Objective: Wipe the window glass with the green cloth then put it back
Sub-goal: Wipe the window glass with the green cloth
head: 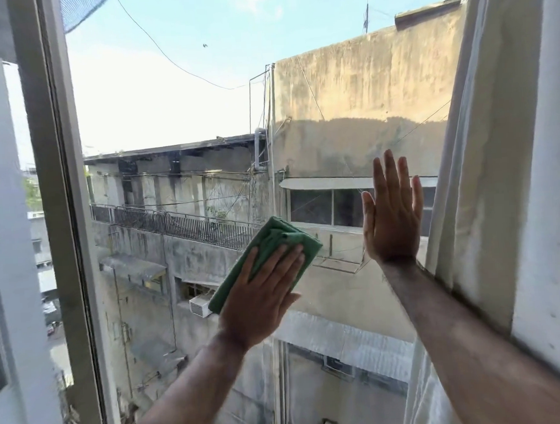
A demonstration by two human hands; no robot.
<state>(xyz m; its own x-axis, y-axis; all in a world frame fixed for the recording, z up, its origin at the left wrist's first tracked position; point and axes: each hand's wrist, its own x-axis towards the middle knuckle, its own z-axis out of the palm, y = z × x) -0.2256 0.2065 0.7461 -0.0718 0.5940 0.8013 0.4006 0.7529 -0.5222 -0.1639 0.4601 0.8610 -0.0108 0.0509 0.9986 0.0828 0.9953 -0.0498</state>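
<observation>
Beyond the window glass (176, 113), weathered concrete buildings are standing under a pale blue sky, with a railed balcony (182, 223) and 1 wall-mounted air conditioner (200, 306) showing lower down. Thin cables are crossing the sky from upper left toward the rooftops. A pale window frame (62, 190) is running down the left side of the pane, and a white curtain (484, 168) is hanging along the right edge.

From the head view, the left hand (260, 297) is lying flat against the folded green cloth (274, 247), pressing it onto the glass at about the middle of the pane. Its fingers (286, 263) are spreading wide over the lower half of the cloth, and the upper folded corner is sticking out above them. The right hand (392, 209) is resting open-palmed on the bare glass just to the right of the cloth, apart from it, with its fingers pointing up and close together and holding nothing. The right forearm is passing just beside the curtain's inner edge. Both forearms are reaching up from the bottom of the picture.
</observation>
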